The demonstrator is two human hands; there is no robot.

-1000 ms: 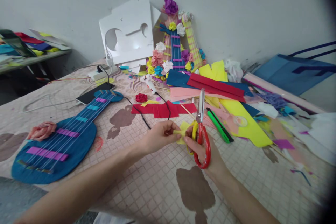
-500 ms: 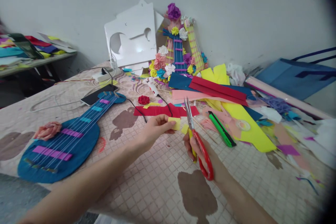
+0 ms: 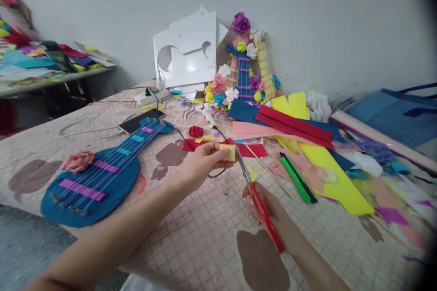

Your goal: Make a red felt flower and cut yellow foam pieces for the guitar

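Note:
Between the thumb and fingers of my left hand [image 3: 206, 159] is a small yellow piece of paper [image 3: 228, 153]. My right hand [image 3: 264, 207] grips a pair of scissors [image 3: 262, 216] with red handles, its blades pointing away from me beside the paper's right edge. Just below the blades is another small yellow scrap [image 3: 252, 174]; whether it lies on the table or hangs from the scissors I cannot tell. Behind my left hand lies a red paper strip [image 3: 254, 150], partly hidden, with a red paper rose [image 3: 195, 131] beyond it.
A blue paper guitar [image 3: 126, 177] lies at left beside a phone [image 3: 141, 120]. A white glue gun [image 3: 206, 114] sits behind my hands. To the right are a green utility knife [image 3: 297, 178], a thin stick [image 3: 266, 170] and coloured paper sheets [image 3: 341, 182]. Flower-decorated guitars [image 3: 244, 72] lean on the wall.
The scissors have turned more edge-on, their blades now close beside the yellow piece. The view has shifted a little left, so things appear further right.

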